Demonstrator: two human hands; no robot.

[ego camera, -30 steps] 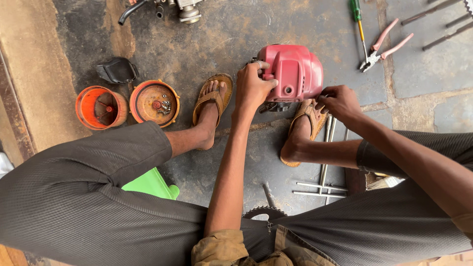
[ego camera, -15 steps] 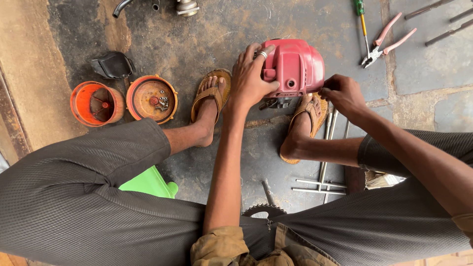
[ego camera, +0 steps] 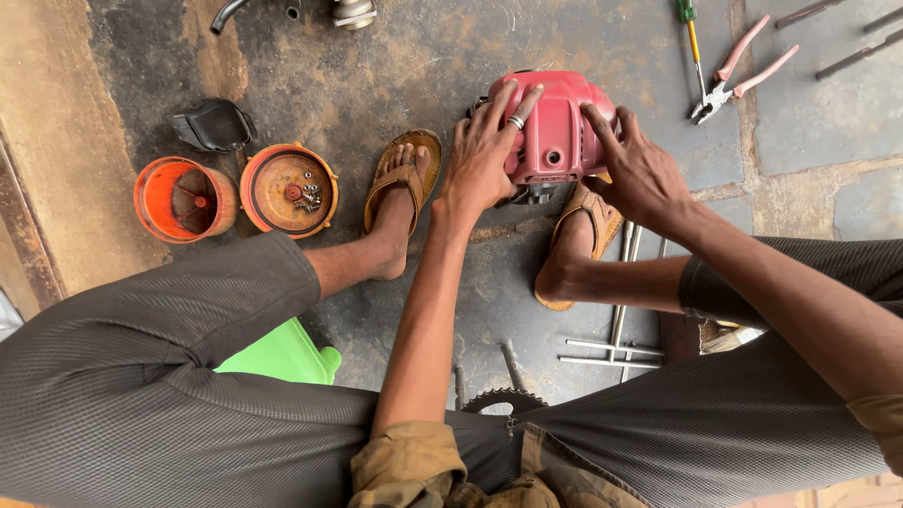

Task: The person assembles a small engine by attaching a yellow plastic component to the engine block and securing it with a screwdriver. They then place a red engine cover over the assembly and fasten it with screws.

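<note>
1. Change to report: the right hand (ego camera: 640,174) was down by the lower right corner of the red engine housing (ego camera: 557,124) half a second back; it has come up, and its fingers now press flat on the housing's right face.
2. The left hand (ego camera: 482,150), a ring on one finger, stays spread over the housing's left side, much as before. Both grips are wide, fingers splayed and clamped on the housing from opposite sides.
3. My read: the fiddling at the lower edge has given way to a two-handed hold, so the housing looks about to be turned, lifted or steadied.
4. The housing sits on the floor between the two sandalled feet, over the toes of the right sandal (ego camera: 591,218), toward the far edge of the stained patch.
5. The floor (ego camera: 423,56) is dark, oily concrete, paler slabs at the right edge.
6. Left of the left sandal (ego camera: 403,179): an orange round cover (ego camera: 289,189) holding small screws, then an orange cup-shaped part (ego camera: 182,199), a black piece (ego camera: 214,124) behind them.
7. Far right: pink-handled pliers (ego camera: 738,75) and a green-handled screwdriver (ego camera: 692,38).
8. Near the person: metal rods (ego camera: 616,320), a toothed sprocket (ego camera: 500,400), a green plastic container (ego camera: 282,353).
</note>
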